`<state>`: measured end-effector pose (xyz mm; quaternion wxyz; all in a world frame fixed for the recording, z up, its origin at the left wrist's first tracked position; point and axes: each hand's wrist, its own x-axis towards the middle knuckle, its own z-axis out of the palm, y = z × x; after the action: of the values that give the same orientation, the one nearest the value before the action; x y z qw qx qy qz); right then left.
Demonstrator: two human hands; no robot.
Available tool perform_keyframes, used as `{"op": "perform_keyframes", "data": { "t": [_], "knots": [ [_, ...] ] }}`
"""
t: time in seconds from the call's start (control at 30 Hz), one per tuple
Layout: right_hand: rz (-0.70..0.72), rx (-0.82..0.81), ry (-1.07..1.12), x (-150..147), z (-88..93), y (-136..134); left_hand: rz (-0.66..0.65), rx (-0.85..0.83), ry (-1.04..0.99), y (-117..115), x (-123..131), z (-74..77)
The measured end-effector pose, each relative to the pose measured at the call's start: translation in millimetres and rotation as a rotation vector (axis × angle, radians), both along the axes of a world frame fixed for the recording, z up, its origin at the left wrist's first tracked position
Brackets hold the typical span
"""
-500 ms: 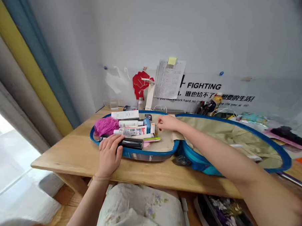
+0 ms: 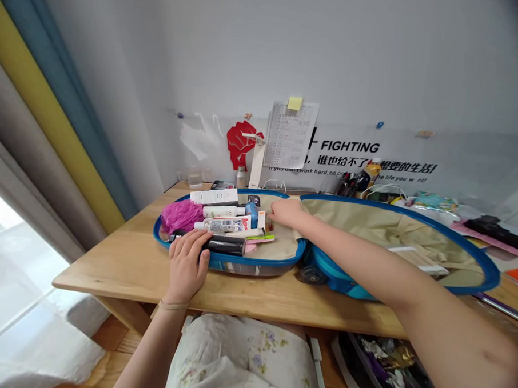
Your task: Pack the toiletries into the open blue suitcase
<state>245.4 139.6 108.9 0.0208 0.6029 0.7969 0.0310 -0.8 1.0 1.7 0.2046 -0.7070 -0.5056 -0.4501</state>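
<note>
An open blue suitcase (image 2: 256, 265) with beige lining lies on a wooden desk (image 2: 122, 262). Its left half holds a pink bath puff (image 2: 181, 214), white tubes and boxes (image 2: 222, 212) and a black cylinder (image 2: 224, 246). My left hand (image 2: 188, 265) rests flat on the suitcase's near rim, its fingers spread and touching the black cylinder's end. My right hand (image 2: 286, 211) reaches into the far middle of that half, fingers curled down beside a small white box (image 2: 262, 219); what they hold, if anything, is hidden.
The suitcase's right half (image 2: 394, 231) lies open with beige lining. Pens, cables and bottles (image 2: 365, 181) crowd the desk's back edge under wall posters. A curtain (image 2: 51, 122) hangs at the left. A bin of clutter (image 2: 380, 365) sits under the desk.
My right hand has lowered a little and its fingers curled down into the suitcase. My left hand has stayed in place.
</note>
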Motion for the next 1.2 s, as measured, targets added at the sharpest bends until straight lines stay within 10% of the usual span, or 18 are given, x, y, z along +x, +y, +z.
{"op": "perform_keyframes", "data": {
  "t": [0.6, 1.2],
  "knots": [
    [0.112, -0.301, 0.753, 31, 19.9, 10, 0.005, -0.021, -0.017, -1, 0, 0.1],
    [0.199, -0.071, 0.15, 10, 2.6, 3, 0.005, -0.013, -0.001, -1, -1, -0.4]
  ]
}}
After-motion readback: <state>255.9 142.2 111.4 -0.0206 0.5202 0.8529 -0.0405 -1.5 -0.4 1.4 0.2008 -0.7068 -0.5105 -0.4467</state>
